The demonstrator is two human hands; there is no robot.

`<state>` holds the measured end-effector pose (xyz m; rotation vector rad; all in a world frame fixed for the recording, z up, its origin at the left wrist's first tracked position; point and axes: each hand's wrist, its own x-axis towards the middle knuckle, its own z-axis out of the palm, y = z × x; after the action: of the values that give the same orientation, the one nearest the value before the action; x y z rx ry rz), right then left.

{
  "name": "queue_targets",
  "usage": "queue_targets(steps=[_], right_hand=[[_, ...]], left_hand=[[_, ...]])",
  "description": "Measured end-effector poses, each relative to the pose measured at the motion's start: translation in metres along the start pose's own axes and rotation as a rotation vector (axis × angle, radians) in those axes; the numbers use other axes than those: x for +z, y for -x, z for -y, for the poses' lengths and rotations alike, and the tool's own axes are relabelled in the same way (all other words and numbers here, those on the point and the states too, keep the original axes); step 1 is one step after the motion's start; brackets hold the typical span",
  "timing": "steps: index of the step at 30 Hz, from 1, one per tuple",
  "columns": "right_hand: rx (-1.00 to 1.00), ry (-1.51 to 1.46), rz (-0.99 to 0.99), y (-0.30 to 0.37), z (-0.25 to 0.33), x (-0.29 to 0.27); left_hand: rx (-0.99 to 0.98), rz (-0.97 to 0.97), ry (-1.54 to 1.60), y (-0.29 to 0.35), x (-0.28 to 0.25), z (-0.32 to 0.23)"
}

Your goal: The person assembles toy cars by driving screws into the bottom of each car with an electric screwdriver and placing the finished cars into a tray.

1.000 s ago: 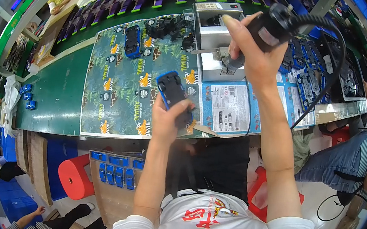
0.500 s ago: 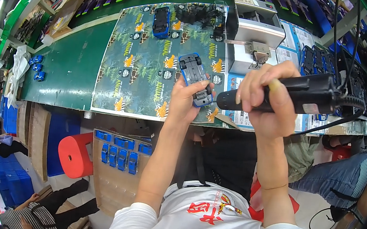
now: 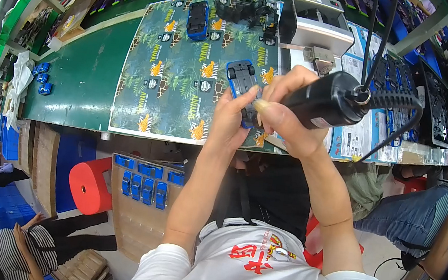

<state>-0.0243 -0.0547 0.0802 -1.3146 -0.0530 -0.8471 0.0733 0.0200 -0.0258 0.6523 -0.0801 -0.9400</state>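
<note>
Left hand [image 3: 230, 119]: grip closed around the near end of a blue toy car [image 3: 240, 76], underside up, long axis slanting away leftward. Right hand [image 3: 293, 130]: grip wrapped round a black driver [image 3: 325, 101], just right of the car, tip hidden. Beyond: desk [image 3: 76, 88].

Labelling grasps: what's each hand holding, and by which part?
Left hand: upturned blue toy car, by its near half. Right hand: black corded tool, around its body.

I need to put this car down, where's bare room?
Bare green tabletop between the three blue pieces and the patterned sheet; also that sheet's lower left. Crowded: the sheet's upper right, with black parts beside the metal machine.
</note>
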Motion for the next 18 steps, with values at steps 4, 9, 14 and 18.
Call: queue_targets(steps=[4, 9, 14, 18], right_hand=[[0.019, 0.050, 0.077, -0.002, -0.001, -0.007], [-0.069, 0.133, 0.152, -0.004, -0.003, -0.007], [-0.101, 0.143, 0.162, -0.003, -0.004, -0.009], [-0.083, 0.031, 0.081, 0.001, -0.007, -0.007]], left_hand=[[-0.055, -0.022, -0.052, 0.002, 0.006, -0.005], [-0.033, -0.015, -0.063, 0.006, 0.012, -0.007], [-0.050, -0.004, -0.046, 0.004, 0.010, -0.006], [-0.056, -0.008, -0.093, 0.007, 0.019, -0.007]])
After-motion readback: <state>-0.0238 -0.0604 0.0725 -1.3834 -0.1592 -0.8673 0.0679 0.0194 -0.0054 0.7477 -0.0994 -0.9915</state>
